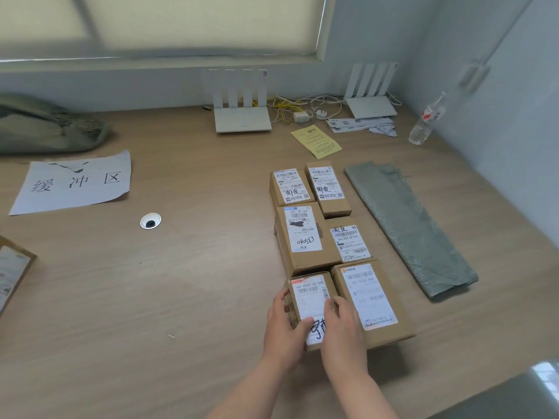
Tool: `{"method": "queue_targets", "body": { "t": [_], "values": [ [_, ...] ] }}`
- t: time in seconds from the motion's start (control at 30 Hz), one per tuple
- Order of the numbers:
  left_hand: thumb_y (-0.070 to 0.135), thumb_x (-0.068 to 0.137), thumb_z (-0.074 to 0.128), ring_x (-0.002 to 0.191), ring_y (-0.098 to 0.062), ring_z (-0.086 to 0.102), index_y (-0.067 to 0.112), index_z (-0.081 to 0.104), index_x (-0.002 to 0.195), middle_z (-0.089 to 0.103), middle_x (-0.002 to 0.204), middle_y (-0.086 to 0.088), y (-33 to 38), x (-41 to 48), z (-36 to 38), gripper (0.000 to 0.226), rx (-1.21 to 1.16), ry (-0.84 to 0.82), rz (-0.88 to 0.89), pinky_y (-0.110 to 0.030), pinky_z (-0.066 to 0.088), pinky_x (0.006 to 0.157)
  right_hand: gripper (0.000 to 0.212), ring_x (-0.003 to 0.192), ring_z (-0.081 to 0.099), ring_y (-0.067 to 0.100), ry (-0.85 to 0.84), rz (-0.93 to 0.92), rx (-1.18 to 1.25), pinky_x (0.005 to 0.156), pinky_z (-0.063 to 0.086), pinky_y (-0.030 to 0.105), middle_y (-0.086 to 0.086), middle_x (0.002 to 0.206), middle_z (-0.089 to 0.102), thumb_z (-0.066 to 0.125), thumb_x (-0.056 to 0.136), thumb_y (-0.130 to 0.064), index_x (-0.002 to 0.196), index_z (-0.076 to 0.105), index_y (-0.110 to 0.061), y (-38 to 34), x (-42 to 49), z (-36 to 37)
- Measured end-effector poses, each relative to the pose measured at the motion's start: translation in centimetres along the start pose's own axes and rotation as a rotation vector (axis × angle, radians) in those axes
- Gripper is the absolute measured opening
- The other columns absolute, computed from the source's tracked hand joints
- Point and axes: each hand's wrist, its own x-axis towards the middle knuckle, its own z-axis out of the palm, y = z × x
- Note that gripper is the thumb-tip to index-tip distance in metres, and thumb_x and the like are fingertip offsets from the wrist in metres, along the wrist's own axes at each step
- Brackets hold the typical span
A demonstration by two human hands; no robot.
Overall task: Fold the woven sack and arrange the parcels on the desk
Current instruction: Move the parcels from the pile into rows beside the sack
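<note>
Several brown cardboard parcels with white labels lie in two neat columns on the wooden desk [181,282]. The nearest small parcel [311,294] sits at the front of the left column, against a larger parcel [372,300] on its right. My left hand [286,328] grips its left side and front corner. My right hand [343,331] rests on its right edge and label. Right of the parcels lies the grey-green woven sack [408,228], folded into a long flat strip.
Two white routers [242,116] [370,105] with cables stand at the back. A yellow leaflet [316,142], a plastic bottle [423,128], a paper sign [75,182], a crumpled sack [45,128] at far left, a cable grommet [150,221], and another parcel [12,273] at the left edge.
</note>
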Motion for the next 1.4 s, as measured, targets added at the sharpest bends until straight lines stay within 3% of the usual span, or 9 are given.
{"method": "queue_targets", "body": {
  "t": [0.1, 0.2, 0.27, 0.33, 0.43, 0.63, 0.8, 1.0, 1.4],
  "values": [
    [0.039, 0.065, 0.071, 0.106, -0.011, 0.069, 0.071, 0.033, 0.122, 0.052, 0.129, 0.005, 0.1, 0.1, 0.3, 0.076, -0.009, 0.009, -0.016, -0.042, 0.06, 0.089, 0.061, 0.115, 0.063, 0.029, -0.009, 0.001, 0.013, 0.086, 0.058, 0.036, 0.012, 0.127, 0.064, 0.086, 0.067, -0.004, 0.125, 0.067, -0.004, 0.3, 0.3, 0.4],
    [0.038, 0.067, 0.071, 0.109, -0.012, 0.068, 0.078, 0.028, 0.116, 0.053, 0.13, 0.005, -0.5, 0.7, 0.5, 0.077, 0.006, -0.003, -0.036, -0.04, 0.06, 0.091, 0.058, 0.131, 0.048, 0.029, -0.019, -0.001, 0.107, 0.105, 0.043, 0.039, 0.012, 0.142, 0.051, 0.069, 0.083, -0.006, 0.139, 0.055, -0.01, 0.2, 0.4, 0.5],
    [0.038, 0.071, 0.07, 0.121, -0.012, 0.06, 0.077, 0.024, 0.121, 0.052, 0.133, 0.01, 1.1, -0.1, 0.3, 0.078, 0.073, -0.016, -0.034, -0.035, 0.054, 0.099, 0.048, 0.133, 0.044, 0.026, 0.001, 0.024, 0.192, 0.104, 0.04, 0.038, 0.007, 0.144, 0.049, 0.06, 0.094, -0.015, 0.142, 0.051, -0.013, -0.2, 0.5, -0.1],
    [0.031, 0.084, 0.069, 0.137, -0.012, 0.045, 0.051, 0.027, 0.145, 0.045, 0.131, 0.017, 2.6, -1.0, -0.3, 0.077, 0.162, -0.026, -0.006, -0.023, 0.039, 0.105, 0.042, 0.133, 0.045, 0.021, 0.026, 0.053, 0.259, 0.098, 0.044, 0.036, 0.003, 0.144, 0.049, 0.054, 0.1, -0.02, 0.142, 0.051, -0.016, -0.8, 0.2, -0.7],
    [0.036, 0.091, 0.066, 0.148, -0.013, 0.029, 0.022, 0.02, 0.158, 0.035, 0.156, 0.007, 3.5, -1.4, -2.5, 0.083, 0.216, 0.055, 0.01, -0.027, 0.029, 0.117, 0.048, 0.132, 0.05, 0.025, 0.108, -0.066, 0.345, 0.099, 0.049, 0.038, 0.006, 0.141, 0.054, 0.064, 0.089, -0.002, 0.136, 0.061, -0.012, -2.4, 0.1, -1.0],
    [0.03, 0.088, 0.068, 0.13, -0.009, 0.049, 0.044, 0.038, 0.14, 0.048, 0.141, 0.012, 5.9, -3.4, -10.8, 0.062, 0.095, 0.174, 0.104, -0.031, 0.042, 0.107, 0.045, 0.122, 0.051, 0.004, -0.018, -0.127, 0.746, 0.105, 0.04, 0.025, -0.011, 0.132, 0.057, 0.058, 0.093, -0.005, 0.133, 0.062, -0.024, -9.7, 0.8, -3.7],
    [0.022, 0.091, 0.066, 0.127, -0.003, 0.049, 0.042, 0.042, 0.14, 0.05, 0.139, 0.016, 5.4, -6.8, -19.5, 0.058, 0.036, 0.351, 0.12, -0.031, 0.044, 0.104, 0.044, 0.119, 0.055, 0.0, -0.175, -0.242, 0.889, 0.101, 0.045, 0.023, -0.015, 0.127, 0.06, 0.058, 0.094, -0.006, 0.132, 0.061, -0.027, -16.9, -0.1, -4.1],
    [0.018, 0.093, 0.066, 0.128, -0.009, 0.049, 0.043, 0.043, 0.136, 0.052, 0.137, 0.011, 3.7, -11.0, -30.3, 0.055, -0.092, 0.615, 0.09, -0.03, 0.042, 0.1, 0.045, 0.117, 0.053, -0.007, -0.388, -0.362, 0.906, 0.096, 0.047, 0.024, -0.02, 0.127, 0.059, 0.058, 0.094, -0.009, 0.133, 0.059, -0.032, -26.0, -3.5, -2.0],
    [0.01, 0.089, 0.071, 0.124, -0.012, 0.053, 0.036, 0.05, 0.132, 0.056, 0.134, 0.005, 0.3, -12.7, -48.1, 0.055, -0.175, 0.778, 0.086, -0.024, 0.042, 0.095, 0.05, 0.121, 0.053, 0.004, -0.542, -0.486, 0.797, 0.101, 0.05, 0.033, -0.016, 0.133, 0.057, 0.058, 0.093, -0.013, 0.14, 0.054, -0.032, -44.9, -8.9, 2.5]
  ]
}}
